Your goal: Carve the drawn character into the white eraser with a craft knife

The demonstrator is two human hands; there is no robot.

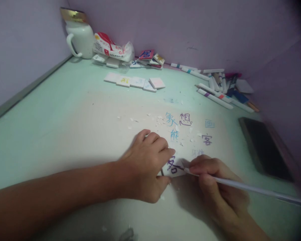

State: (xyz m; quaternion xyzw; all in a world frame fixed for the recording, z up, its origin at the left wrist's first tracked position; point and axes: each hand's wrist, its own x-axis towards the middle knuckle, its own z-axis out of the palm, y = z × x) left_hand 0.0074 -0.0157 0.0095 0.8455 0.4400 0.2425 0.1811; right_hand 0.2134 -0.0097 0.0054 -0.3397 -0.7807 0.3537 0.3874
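My left hand [146, 164] is closed over a small white tile [177, 172], its thumb and fingers pressing the piece against the tabletop. A purple Chinese character and a dark line along one side show on the part left uncovered; the rest is under the hand. My right hand [222, 189] pinches a thin paintbrush [237, 184] with a pale handle. Its dark, narrow tip is at the character's right side and seems to touch the tile.
Small white flakes and handwritten characters [185, 119] dot the table [72, 140]. Behind lie a row of tiles [124, 81], more stacked tiles [146, 55], a plastic packet [112, 47] and a white mug [81, 40]. Markers [214, 95] and a dark rectangular slab [266, 147] are at right.
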